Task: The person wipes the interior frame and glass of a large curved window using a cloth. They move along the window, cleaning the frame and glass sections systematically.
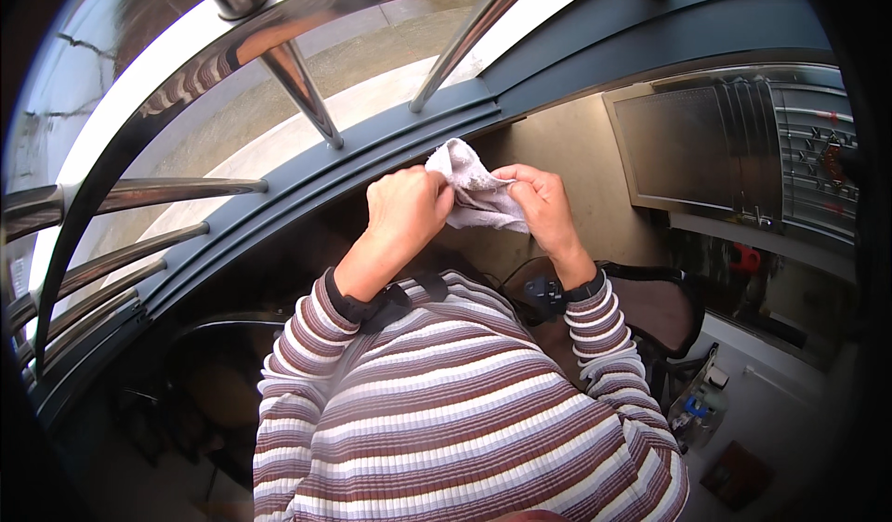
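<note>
A pale cloth (488, 205) with a rough, terry-like surface is stretched between my two hands in front of my chest. My left hand (406, 205) pinches its left side, the fingers curled inward. At its right side, my right hand (543, 205) grips the edge between thumb and fingers. The cloth's upper part stands up in a fold, and its lower part hangs loosely between the hands. Part of each grip is hidden by the fingers and the cloth.
Polished metal railing bars (303, 93) meet a blue-grey window frame (418, 121) ahead and left. A padded chair (648, 306) stands at the right, below a metal cabinet-like unit (683, 146). Another chair (223, 376) is low on the left.
</note>
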A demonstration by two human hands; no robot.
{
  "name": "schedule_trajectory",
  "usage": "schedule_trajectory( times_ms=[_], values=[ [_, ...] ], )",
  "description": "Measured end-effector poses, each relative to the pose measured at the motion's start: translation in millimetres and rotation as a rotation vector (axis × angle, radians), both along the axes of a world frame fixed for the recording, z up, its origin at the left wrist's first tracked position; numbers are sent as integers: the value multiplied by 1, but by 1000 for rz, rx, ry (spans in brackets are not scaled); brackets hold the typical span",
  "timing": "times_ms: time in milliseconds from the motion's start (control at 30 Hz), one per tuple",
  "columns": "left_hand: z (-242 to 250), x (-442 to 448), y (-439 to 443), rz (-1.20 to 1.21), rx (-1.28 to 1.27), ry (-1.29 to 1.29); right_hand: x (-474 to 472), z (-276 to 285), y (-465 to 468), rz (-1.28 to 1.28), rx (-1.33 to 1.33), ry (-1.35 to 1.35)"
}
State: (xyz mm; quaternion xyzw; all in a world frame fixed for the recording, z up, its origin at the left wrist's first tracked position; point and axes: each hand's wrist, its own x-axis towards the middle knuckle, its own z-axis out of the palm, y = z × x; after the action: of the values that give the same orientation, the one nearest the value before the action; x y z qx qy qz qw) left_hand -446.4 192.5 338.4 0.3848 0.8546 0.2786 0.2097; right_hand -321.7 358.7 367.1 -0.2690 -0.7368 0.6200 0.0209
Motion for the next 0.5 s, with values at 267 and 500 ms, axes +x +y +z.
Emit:
schedule_trajectory(
  times_ms=[267,500],
  values=[
    [-30,-40,95,-138,536,469,29,-18,-9,-147,-49,29],
    [-54,-61,116,-319,524,574,55,-24,3,-245,-125,9]
  ],
)
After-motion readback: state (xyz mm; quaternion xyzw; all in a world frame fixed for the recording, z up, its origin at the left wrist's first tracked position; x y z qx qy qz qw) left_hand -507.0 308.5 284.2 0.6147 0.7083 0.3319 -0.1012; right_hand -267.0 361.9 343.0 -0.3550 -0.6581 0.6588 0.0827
